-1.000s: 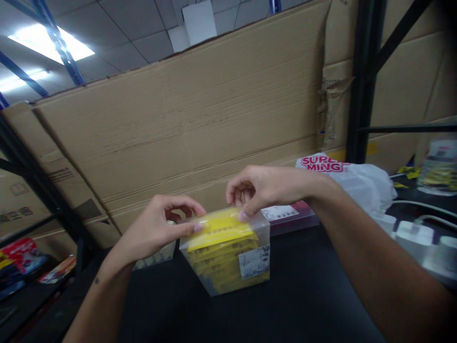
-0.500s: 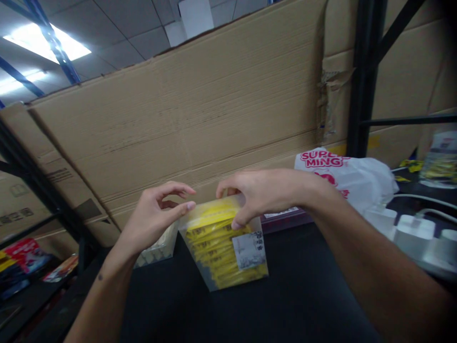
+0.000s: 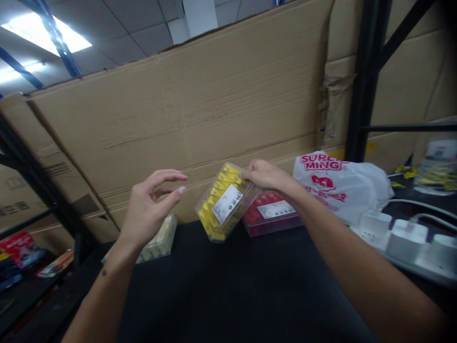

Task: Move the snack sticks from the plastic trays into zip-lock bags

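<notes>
A clear plastic box of yellow packets [image 3: 210, 209], with a white printed label, is tilted above the black table [image 3: 228, 290]. My right hand [image 3: 268, 175] grips it by its upper right side, thumb on the near face. To the left of the box, my left hand [image 3: 153, 202] is open in the air, thumb and fingers apart, touching nothing. Behind my left wrist stands a clear box of pale sticks [image 3: 160, 243], partly covered by the hand. Under my right wrist, a clear box with red contents [image 3: 260, 221] and a white label lies on the table.
A white plastic bag with red print [image 3: 342, 183] sits at the right, beside a white power strip [image 3: 410, 243] with plugs and cables. Cardboard [image 3: 200, 114] walls off the back. A black metal post [image 3: 366, 85] rises at the right. Colourful packets [image 3: 21, 252] lie at far left.
The box of yellow packets has been tilted and moved away from me by my right hand, so its label side shows. The red box is now more visible. My left hand stays open.
</notes>
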`<act>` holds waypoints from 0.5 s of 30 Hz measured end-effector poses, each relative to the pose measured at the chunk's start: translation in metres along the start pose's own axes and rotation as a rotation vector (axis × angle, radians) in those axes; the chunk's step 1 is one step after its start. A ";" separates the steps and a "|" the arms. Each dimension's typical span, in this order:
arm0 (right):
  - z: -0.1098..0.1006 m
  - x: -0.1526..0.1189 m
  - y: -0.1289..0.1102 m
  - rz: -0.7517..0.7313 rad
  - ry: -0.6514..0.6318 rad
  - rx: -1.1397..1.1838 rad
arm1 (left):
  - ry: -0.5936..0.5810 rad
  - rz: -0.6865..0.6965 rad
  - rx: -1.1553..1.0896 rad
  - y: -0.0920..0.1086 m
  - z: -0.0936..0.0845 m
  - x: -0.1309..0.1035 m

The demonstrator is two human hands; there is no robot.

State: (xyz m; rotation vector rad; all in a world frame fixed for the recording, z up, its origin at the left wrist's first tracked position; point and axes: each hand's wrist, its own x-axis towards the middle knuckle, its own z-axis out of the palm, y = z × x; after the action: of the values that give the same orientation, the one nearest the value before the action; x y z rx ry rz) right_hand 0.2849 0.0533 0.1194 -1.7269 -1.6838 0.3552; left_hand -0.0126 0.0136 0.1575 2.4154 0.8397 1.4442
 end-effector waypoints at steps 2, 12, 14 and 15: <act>0.014 0.008 0.009 0.007 -0.016 0.008 | -0.017 0.000 0.006 0.000 0.002 0.001; 0.037 -0.011 0.084 -0.150 -0.002 -0.214 | -0.199 0.046 0.384 -0.059 0.046 -0.067; 0.040 -0.029 0.111 -0.212 0.017 -0.260 | -0.303 0.077 0.466 -0.091 0.060 -0.094; 0.043 -0.038 0.124 -0.241 0.008 -0.277 | -0.351 0.076 0.487 -0.104 0.065 -0.105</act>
State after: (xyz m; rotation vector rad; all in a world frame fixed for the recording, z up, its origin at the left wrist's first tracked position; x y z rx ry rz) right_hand 0.3491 0.0386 -0.0007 -1.6851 -1.9835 0.0043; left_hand -0.0326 0.0467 0.0002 2.9583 1.1185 0.8579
